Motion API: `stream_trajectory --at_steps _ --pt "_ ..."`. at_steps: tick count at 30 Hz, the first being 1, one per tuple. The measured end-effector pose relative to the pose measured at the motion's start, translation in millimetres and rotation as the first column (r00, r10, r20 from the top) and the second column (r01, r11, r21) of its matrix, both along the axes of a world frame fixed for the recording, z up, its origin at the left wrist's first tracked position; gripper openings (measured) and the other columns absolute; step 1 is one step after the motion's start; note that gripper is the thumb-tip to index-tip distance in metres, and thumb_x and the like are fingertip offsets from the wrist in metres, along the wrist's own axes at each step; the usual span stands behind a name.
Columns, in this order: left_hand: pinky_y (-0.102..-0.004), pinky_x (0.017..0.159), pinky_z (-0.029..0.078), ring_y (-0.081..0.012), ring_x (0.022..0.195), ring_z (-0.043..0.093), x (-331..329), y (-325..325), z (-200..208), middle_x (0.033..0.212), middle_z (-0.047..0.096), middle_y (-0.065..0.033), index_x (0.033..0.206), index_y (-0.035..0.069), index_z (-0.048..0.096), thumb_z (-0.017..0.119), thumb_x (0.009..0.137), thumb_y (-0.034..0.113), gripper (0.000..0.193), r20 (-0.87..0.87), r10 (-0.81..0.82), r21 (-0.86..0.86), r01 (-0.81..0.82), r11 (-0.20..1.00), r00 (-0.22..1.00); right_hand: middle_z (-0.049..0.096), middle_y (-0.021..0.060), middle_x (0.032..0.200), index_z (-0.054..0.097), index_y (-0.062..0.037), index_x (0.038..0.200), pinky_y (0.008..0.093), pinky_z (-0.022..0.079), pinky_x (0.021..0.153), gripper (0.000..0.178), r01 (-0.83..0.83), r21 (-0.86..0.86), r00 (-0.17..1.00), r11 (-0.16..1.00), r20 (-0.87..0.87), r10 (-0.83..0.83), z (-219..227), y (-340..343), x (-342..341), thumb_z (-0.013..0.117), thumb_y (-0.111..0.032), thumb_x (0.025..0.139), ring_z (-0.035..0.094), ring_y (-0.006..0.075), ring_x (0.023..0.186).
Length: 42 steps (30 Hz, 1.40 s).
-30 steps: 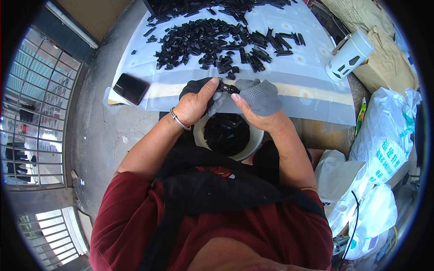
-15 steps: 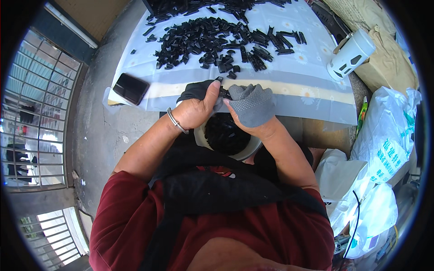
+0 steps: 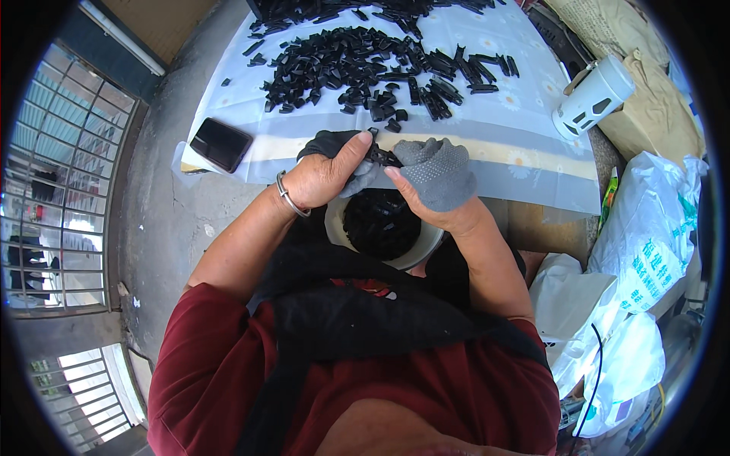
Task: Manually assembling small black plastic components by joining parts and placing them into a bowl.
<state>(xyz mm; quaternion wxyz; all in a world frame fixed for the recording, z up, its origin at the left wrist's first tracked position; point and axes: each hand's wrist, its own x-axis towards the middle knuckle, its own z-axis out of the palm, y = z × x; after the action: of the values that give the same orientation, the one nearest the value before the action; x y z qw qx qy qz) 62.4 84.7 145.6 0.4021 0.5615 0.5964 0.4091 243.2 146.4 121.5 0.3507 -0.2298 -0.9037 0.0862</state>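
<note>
My left hand (image 3: 332,165), in a dark glove with its thumb bare, grips a small black plastic part (image 3: 382,156) between thumb and fingers. My right hand (image 3: 432,176) wears a grey dotted glove and has its fingers curled at the other end of the same part, the bare thumb close against it. Both hands meet over the table's near edge. Below them, a pale bowl (image 3: 430,245) holds a heap of black parts (image 3: 380,224). Beyond my hands, a wide pile of loose black parts (image 3: 327,68) lies on the table. Fingers partly hide the held part.
The table wears a white flowered cloth (image 3: 525,163). A black phone (image 3: 221,144) lies at its near left corner, and a white bottle (image 3: 593,97) stands at the right edge. Plastic bags (image 3: 646,228) and brown sacks (image 3: 654,114) crowd the right side. A barred window (image 3: 61,182) is left.
My right hand has shifted slightly right, widening the gap between my hands so more of the black part shows. The left hand still grips it.
</note>
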Motion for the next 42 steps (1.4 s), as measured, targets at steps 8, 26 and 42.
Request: stream_trajectory --at_steps 8,26,42 --pt "-0.0385 0.06 0.044 -0.0359 0.068 0.056 12 -4 -10 0.073 0.059 -0.0203 0.078 0.0 0.057 0.037 0.091 0.024 0.034 -0.397 0.047 0.135 0.008 0.991 0.917 0.06 0.0104 0.083 0.062 -0.0048 0.088 0.0387 0.042 0.063 0.022 -0.01 0.142 0.996 0.99 0.085 -0.002 -14 -10 -17 0.061 -0.024 0.076 0.055 0.0278 0.071" --pt "-0.0385 0.072 0.047 -0.0314 0.082 0.058 -8 52 -43 0.089 0.06 -0.015 0.1 0.008 0.057 0.051 0.08 0.021 0.024 -0.871 0.055 0.101 0.068 0.993 0.489 0.059 0.0157 0.088 0.06 -0.0055 0.09 0.0425 0.047 0.069 0.021 0.398 0.152 0.812 0.905 0.401 -0.424 -27 79 -11 0.057 -0.023 0.079 0.058 0.0305 0.081" --pt "-0.0388 0.07 0.047 -0.0316 0.077 0.06 -3 31 -31 0.082 0.061 -0.0162 0.093 0.009 0.058 0.05 0.079 0.023 0.022 -0.741 0.149 0.142 -0.064 0.988 0.655 0.061 0.0149 0.083 0.057 -0.0041 0.101 0.0404 0.044 0.064 0.026 -0.013 0.07 1.0 0.997 0.027 0.012 -29 24 -12 0.056 -0.02 0.081 0.058 0.0311 0.074"
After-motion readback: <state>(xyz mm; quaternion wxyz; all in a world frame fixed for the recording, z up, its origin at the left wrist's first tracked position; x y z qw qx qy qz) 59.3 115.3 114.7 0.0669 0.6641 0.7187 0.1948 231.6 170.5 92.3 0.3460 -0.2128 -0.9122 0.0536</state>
